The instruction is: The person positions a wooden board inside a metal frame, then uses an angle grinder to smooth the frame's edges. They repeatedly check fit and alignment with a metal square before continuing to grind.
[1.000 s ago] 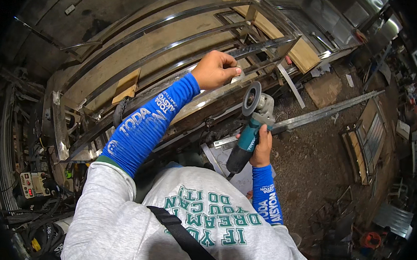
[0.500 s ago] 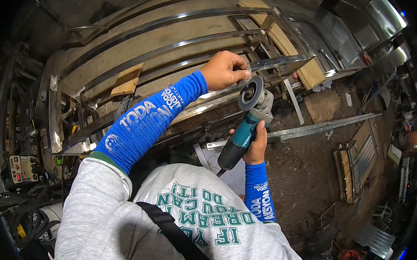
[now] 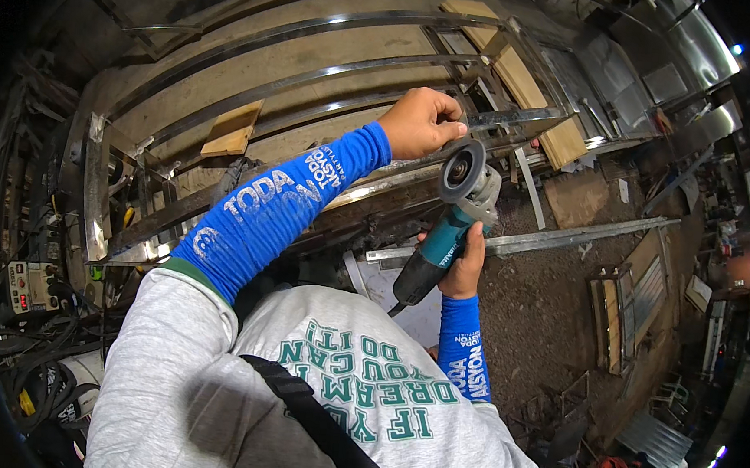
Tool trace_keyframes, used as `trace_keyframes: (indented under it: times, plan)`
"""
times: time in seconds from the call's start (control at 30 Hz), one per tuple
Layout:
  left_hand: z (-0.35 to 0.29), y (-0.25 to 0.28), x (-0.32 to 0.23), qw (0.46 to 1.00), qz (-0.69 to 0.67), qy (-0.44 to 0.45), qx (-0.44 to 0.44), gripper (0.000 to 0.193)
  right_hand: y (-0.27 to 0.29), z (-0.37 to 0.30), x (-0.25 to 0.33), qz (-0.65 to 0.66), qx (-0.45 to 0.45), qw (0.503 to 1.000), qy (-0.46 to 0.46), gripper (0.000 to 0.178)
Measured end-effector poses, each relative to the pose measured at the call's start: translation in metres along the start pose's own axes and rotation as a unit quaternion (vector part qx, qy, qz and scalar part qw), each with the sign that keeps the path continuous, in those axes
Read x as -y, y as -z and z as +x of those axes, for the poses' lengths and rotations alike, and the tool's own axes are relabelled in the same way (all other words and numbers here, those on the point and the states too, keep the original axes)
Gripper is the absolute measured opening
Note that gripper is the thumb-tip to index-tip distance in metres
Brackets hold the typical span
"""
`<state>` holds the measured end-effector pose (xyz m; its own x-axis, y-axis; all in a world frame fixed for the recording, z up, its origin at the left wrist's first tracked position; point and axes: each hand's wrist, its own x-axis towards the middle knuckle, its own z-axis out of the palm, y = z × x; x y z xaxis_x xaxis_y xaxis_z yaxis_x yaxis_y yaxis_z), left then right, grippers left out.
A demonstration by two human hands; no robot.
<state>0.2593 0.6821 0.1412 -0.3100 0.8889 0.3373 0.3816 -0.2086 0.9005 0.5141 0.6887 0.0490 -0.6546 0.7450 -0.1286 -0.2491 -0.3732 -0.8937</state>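
Note:
A teal and black angle grinder (image 3: 446, 239) is gripped round its body by my right hand (image 3: 463, 271), its head pointing up and away from me. The round grey disc (image 3: 463, 172) on it faces up toward the left, just below my left hand (image 3: 422, 126). That hand is closed, thumb and forefinger brought together beside a shiny metal bar (image 3: 515, 119) of a long welded frame (image 3: 317, 73). What the left fingers pinch, if anything, is too small to make out. The disc appears apart from the fingers.
Wooden planks (image 3: 513, 65) lie under the frame's far right end, and a wood block (image 3: 232, 128) sits between its bars. A long metal strip (image 3: 566, 239) crosses the dirt floor on the right. At the left stands a small control box (image 3: 32, 287) above tangled black cables (image 3: 38, 384).
Both hands and the grinder have shifted slightly to the right in view; the scene has also moved a little. The right hand keeps its hold, and the left stays closed.

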Motion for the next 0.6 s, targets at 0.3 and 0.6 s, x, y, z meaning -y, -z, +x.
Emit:
trace_keyframes:
  times: [0.3, 0.6]
  plan:
    - [0.002, 0.001, 0.005, 0.999, -0.030, 0.011, 0.013, 0.027, -0.003, 0.001, 0.003, -0.005, 0.010, 1.000, -0.005, 0.068]
    - [-0.001, 0.003, -0.003, 0.999, 0.008, 0.017, 0.031, 0.025, -0.002, 0.000, 0.008, -0.014, 0.028, 0.999, 0.020, 0.064]
